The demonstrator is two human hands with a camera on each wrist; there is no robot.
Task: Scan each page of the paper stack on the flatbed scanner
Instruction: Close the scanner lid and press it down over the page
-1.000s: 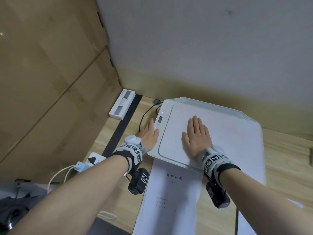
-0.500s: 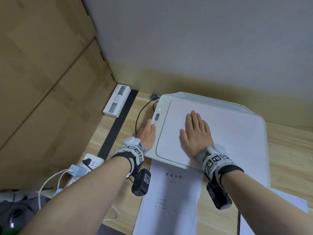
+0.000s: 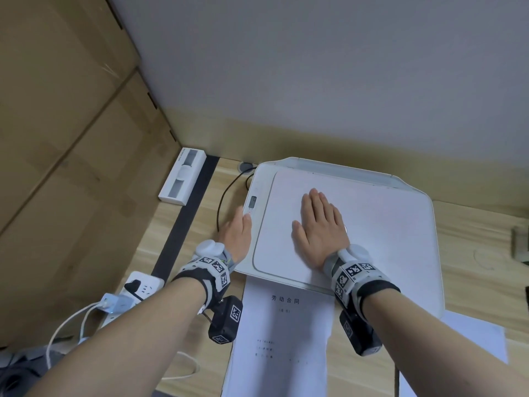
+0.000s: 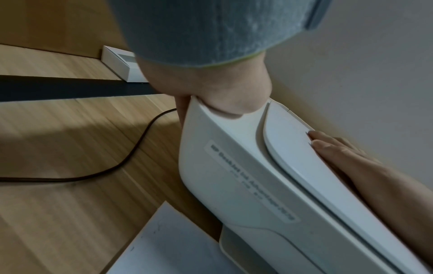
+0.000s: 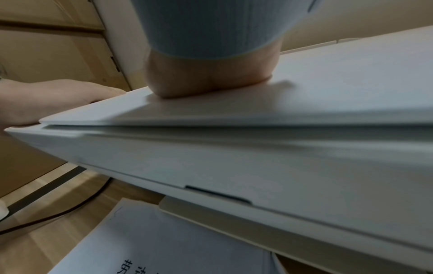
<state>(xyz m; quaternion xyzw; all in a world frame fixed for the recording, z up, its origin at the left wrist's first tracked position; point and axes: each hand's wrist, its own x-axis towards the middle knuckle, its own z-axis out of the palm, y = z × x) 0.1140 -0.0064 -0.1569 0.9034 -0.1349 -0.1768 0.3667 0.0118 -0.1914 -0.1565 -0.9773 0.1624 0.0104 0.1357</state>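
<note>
The white flatbed scanner (image 3: 400,282) sits on the wooden desk with its lid (image 3: 386,224) down. My right hand (image 3: 317,222) lies flat on the lid, fingers straight and together; its palm heel (image 5: 211,79) presses the lid (image 5: 328,92) in the right wrist view. My left hand (image 3: 237,227) rests along the scanner's left edge, thumb side on the control strip just below the small display (image 3: 252,202). In the left wrist view that hand (image 4: 211,89) sits on the scanner's top corner (image 4: 234,166). The paper stack (image 3: 283,339), printed top page up, lies in front of the scanner.
A loose white sheet (image 3: 481,336) lies at the front right. A black cable (image 3: 226,193) curves beside the scanner. To the left are a white box (image 3: 183,174), a black strip (image 3: 186,219) and a power strip (image 3: 134,293) with plugs. Cardboard boxes (image 3: 71,138) and the wall close in.
My left hand has slid a little back along the scanner's left edge, from beside the display to just below it. The right hand stays flat on the lid. The head view shifted.
</note>
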